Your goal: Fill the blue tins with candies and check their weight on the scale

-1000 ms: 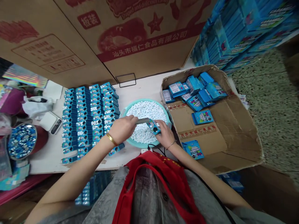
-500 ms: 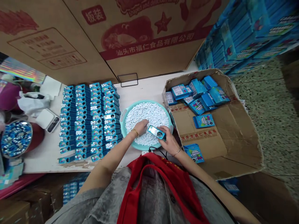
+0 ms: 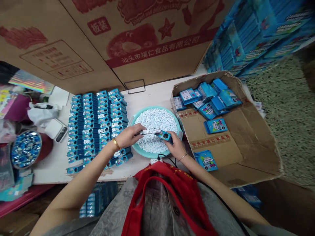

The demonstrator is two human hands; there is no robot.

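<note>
My right hand grips a small blue candy box with a dark round hole, tilted above a turquoise basin of small white candies. My left hand pinches the left end of a narrow clear pack with white candies in it. The pack's right end meets the box's left end; whether it is partly inside, I cannot tell. Left of the basin, similar blue boxes stand in rows, some showing white candies at their tops. My left forearm passes over the nearest ones.
On the right is an open cardboard box with blue packets. Large cartons wall off the back. A white scale and a tub of shiny blue wrapped pieces stand left. A black cable runs before the basin.
My left hand has come out of the candies and moved left, now pinching the clear pack. The blue box in my right hand has shifted slightly and tilted.
</note>
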